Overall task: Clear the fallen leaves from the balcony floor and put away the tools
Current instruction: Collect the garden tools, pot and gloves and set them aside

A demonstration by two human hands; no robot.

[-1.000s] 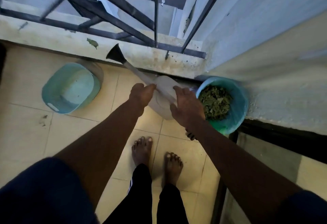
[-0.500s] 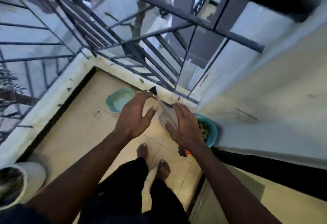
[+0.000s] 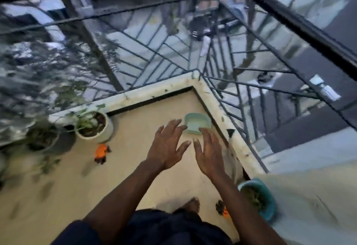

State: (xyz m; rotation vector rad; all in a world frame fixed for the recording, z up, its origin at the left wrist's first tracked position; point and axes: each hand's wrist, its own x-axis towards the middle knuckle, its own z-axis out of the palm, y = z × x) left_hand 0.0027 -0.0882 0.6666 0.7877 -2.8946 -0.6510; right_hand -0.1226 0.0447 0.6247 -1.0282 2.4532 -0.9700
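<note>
My left hand (image 3: 167, 146) and my right hand (image 3: 209, 153) hover side by side above the balcony floor (image 3: 135, 167), fingers spread, holding nothing. Under my right hand a white watering can (image 3: 232, 162) stands by the ledge, its black spout tip (image 3: 230, 132) pointing up. A teal bucket (image 3: 269, 198) full of green leaves sits in the corner at the right. A pale green dustpan (image 3: 197, 123) lies on the floor beyond my fingers. The picture is blurred by motion.
White plant pots (image 3: 95, 126) with foliage stand along the left ledge. An orange and dark glove (image 3: 101, 153) lies near them; another one (image 3: 222, 208) lies by my foot (image 3: 191, 204). A black metal railing (image 3: 241, 93) fences the balcony's edges.
Both hands have let go of the watering can and now hover open above it. My view has lifted and swung left, bringing the plant pots and the far corner into sight.
</note>
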